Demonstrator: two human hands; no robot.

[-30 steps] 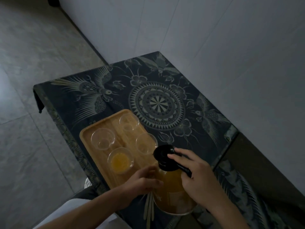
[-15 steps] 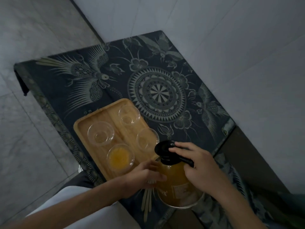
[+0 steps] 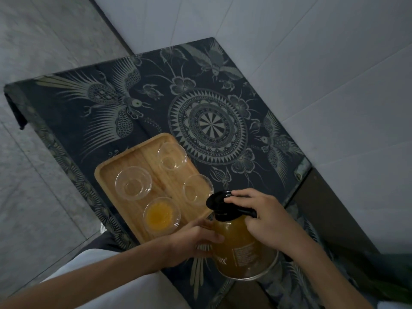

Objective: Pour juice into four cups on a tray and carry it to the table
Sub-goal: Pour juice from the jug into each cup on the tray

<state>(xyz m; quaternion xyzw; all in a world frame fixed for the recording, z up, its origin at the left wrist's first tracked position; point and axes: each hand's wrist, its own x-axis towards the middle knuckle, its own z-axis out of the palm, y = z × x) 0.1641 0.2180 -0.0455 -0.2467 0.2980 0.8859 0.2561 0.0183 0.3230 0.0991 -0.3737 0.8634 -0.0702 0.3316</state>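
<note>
Both forearms are reaching in from the lower edge, bare, converging toward the middle. The left hand is lying palm down, fingers stretched rightward and pressing flat. The right hand is curling from above, fingers bent forward, thumb tucked under, wrist angled down.

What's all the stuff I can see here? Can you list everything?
Wooden tray: one, light brown, on the table's near left part.
Empty glass cups: three, clear, on the tray.
Cup with juice: one, clear with orange juice, tray's near corner.
Juice jug: one, amber with black lid, right of the tray.
Tablecloth: one, dark with pale bird and medallion print, covering the table.
Wall: pale tiles, behind.
Floor: grey tiles, left.
Left hand: against the jug's side.
Right hand: on the jug's handle and lid.
</note>
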